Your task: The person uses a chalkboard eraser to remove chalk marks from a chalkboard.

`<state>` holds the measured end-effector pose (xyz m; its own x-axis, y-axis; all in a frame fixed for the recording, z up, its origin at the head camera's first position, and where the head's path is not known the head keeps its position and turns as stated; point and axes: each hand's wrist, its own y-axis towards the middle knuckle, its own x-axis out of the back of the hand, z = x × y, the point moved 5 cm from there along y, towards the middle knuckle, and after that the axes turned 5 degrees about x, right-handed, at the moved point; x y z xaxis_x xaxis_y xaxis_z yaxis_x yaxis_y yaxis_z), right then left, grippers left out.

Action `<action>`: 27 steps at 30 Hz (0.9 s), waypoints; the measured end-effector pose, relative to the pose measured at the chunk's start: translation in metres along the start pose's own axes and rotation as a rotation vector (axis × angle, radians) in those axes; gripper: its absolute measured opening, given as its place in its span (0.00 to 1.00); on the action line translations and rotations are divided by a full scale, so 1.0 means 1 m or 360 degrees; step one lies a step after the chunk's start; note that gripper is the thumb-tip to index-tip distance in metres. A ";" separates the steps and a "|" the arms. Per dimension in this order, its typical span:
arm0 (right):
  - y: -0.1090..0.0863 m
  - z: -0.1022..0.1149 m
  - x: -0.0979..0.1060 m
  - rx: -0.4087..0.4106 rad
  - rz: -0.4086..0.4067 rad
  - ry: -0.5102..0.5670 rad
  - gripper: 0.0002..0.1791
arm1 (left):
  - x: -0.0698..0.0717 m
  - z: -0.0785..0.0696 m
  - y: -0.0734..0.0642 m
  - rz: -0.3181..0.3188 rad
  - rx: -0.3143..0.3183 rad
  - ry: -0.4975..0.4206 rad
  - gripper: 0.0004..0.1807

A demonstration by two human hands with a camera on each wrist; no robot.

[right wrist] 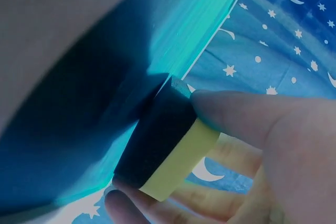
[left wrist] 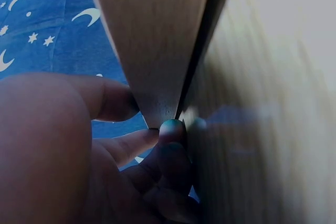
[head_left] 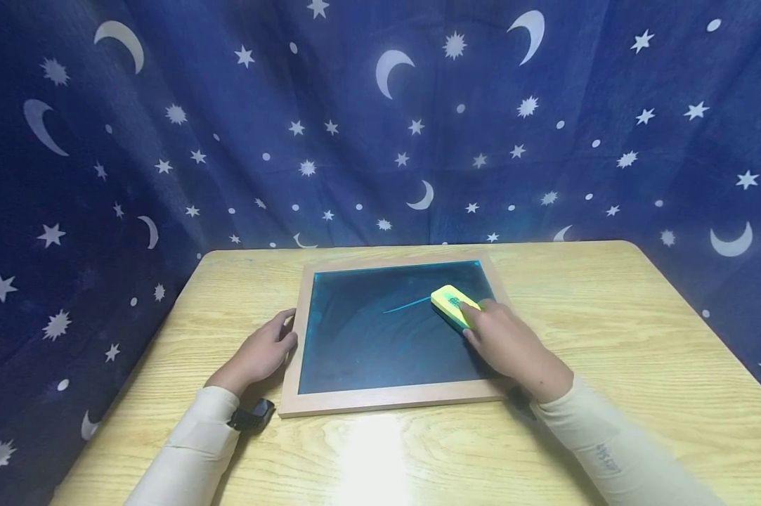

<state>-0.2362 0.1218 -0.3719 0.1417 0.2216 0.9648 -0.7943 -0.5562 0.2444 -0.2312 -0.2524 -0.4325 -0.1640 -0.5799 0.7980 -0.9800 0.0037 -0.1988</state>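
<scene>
A wood-framed chalkboard [head_left: 361, 351] lies on the table, with a thin blue chalk line [head_left: 405, 306] across its dark surface. Toward the board's right side, my right hand [head_left: 506, 341] grips a chalkboard eraser [head_left: 446, 295], yellow on top with a dark felt underside. In the right wrist view the thumb is on one side of the eraser [right wrist: 181, 161] and the fingers on the other, its felt against the board. My left hand [head_left: 263, 355] holds the board's left edge; in the left wrist view its thumb and fingertips [left wrist: 171, 128] meet the wooden frame [left wrist: 155, 51].
The light wooden table [head_left: 614, 309] extends around the board. A blue curtain [head_left: 355, 140] with white moons and stars hangs behind it and along the sides. A black wristband [head_left: 254, 416] is on the left wrist. Bluish chalk smears mark the board's edges.
</scene>
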 end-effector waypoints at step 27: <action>0.024 0.009 -0.002 0.0097 0.0068 -0.0186 0.23 | 0.002 -0.001 -0.002 -0.0015 -0.0013 0.0008 0.31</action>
<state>-0.2507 0.1010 -0.3667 0.1792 0.1036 0.9783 -0.7643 -0.6115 0.2047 -0.2299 -0.2523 -0.4300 -0.1553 -0.5759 0.8026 -0.9824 0.0050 -0.1865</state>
